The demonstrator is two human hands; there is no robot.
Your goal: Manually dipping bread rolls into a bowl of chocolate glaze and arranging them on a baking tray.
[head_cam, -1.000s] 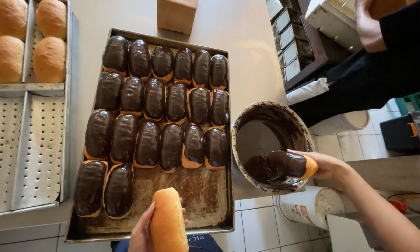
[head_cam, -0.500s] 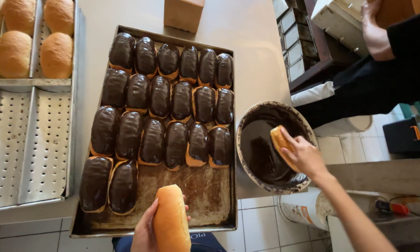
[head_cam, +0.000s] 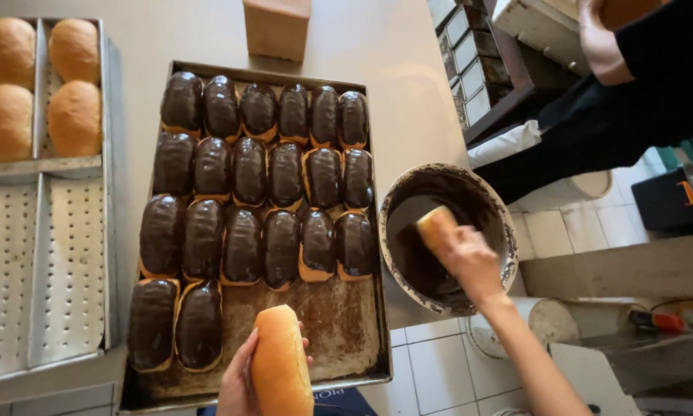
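Landmark: tray (head_cam: 366, 231), a dark baking sheet on the table (head_cam: 408, 69).
Tray contents: glazed buns (head_cam: 262, 177) in rows, chocolate on top; three full rows of six, and two more in the near-left corner. The near-right part of the tray is bare and stained.
Left hand (head_cam: 239, 377): at the tray's near edge, fingers curled around a plain bun (head_cam: 279, 362), held lengthwise over the bare part.
Right hand (head_cam: 470, 262): right of the tray, over the bowl (head_cam: 508, 231), fingers gripping a second bun (head_cam: 436, 227) pressed down into the chocolate.
Bowl: round, just beside the tray's right edge, holding dark chocolate glaze (head_cam: 431, 270) smeared up its walls.
Rack (head_cam: 46, 254): perforated metal pan left of the tray; four unglazed rolls (head_cam: 73, 115) in its far end, the near troughs hold nothing.
Box (head_cam: 277, 27): brown, beyond the tray's far edge.
Other person (head_cam: 647, 85): dark sleeve, far right of the tray.
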